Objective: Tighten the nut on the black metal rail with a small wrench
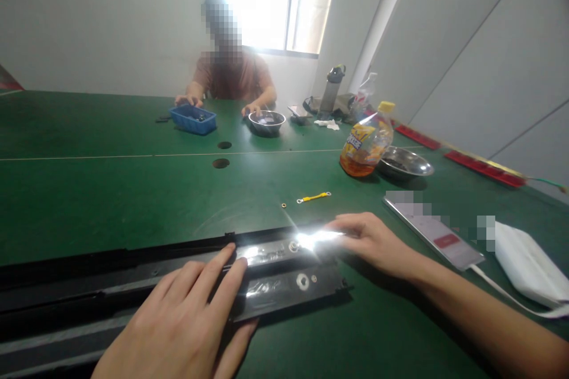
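A long black rail (95, 298) with channels lies across the left and front of the table. At its right end sits a shiny metal strip (262, 252), partly lost in strong glare. My left hand (184, 311) lies over the rail, fingers stretched across it and thumb at its near edge. The fingers of my right hand (371, 243) pinch the right end of the strip; glare hides the exact contact. Beyond the rail, a yellow cable with ring terminals (315, 197) rests beside a small brass-coloured ring (283, 205).
At right are a phone (433, 234), a white device (528, 260) and cable. Behind stand a drink bottle (362, 145) and metal bowl (405, 163). A person (233, 77) sits opposite, hands at a blue bin (194, 120) and another bowl (267, 123). The table has two holes.
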Tool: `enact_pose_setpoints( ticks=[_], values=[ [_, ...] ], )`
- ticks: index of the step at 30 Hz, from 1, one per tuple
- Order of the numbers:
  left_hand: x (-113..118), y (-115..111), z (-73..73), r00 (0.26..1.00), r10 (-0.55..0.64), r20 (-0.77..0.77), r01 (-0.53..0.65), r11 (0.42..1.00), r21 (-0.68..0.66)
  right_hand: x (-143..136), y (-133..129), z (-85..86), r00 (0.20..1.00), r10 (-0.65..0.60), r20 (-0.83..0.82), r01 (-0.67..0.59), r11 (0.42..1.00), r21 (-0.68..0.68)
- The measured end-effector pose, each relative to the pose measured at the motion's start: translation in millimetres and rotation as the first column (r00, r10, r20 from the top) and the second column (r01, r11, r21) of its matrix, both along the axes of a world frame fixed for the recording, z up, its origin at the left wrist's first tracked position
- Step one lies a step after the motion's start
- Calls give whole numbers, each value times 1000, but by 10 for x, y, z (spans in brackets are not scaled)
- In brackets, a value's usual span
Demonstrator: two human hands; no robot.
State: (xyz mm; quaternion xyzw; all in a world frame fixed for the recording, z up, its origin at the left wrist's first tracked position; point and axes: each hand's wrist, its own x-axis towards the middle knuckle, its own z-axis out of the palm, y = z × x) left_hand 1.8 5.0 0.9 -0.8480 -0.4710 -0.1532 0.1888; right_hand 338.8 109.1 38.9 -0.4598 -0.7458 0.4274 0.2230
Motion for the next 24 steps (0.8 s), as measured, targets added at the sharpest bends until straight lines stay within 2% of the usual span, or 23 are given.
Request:
enact_pose_setpoints(
  ticks=[9,12,17,24],
  values=[
    [19,-22,1,1000,22,9,-22,1000,-16,1,-14,25,1000,4,23,-5,1000,18],
    [25,-23,6,1000,25,8,-25,999,-24,-7,-22,2,1000,-22,9,21,999,34],
    [33,-25,44,1000,23,7,-22,999,-31,7,-20,-36,1000,7,11,-8,997,73],
    [41,-25,54,999,34,-4,-35,999,-41,-8,-16,-11,1000,-18,-5,18,998,63]
  ],
)
